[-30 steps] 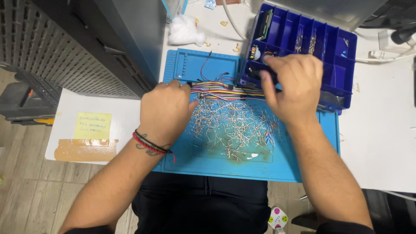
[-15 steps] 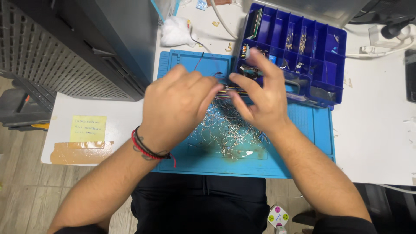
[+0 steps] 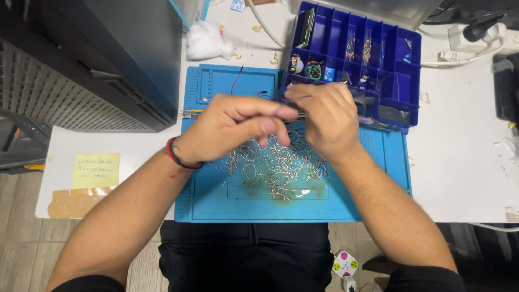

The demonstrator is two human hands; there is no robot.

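Observation:
My left hand (image 3: 232, 127) and my right hand (image 3: 324, 116) meet above a blue work mat (image 3: 216, 200). Both pinch a flat ribbon of multicoloured jumper wires (image 3: 190, 113), whose pin ends stick out to the left of my left hand. Most of the ribbon is hidden under my fingers. Below my hands a loose heap of small resistors with bent metal leads (image 3: 275, 167) covers the mat's middle. A red and black band circles my left wrist.
A dark blue compartment box (image 3: 400, 81) with small parts sits at the mat's upper right. A black computer case (image 3: 97, 59) stands at the left. White fluff (image 3: 208, 42), a yellow sticky note (image 3: 96, 170) and a white power strip (image 3: 470, 46) lie on the white table.
My hands have come together over the mat's top and now grip the ribbon between them. The view has shifted slightly, and the ribbon's pin ends now show at the left.

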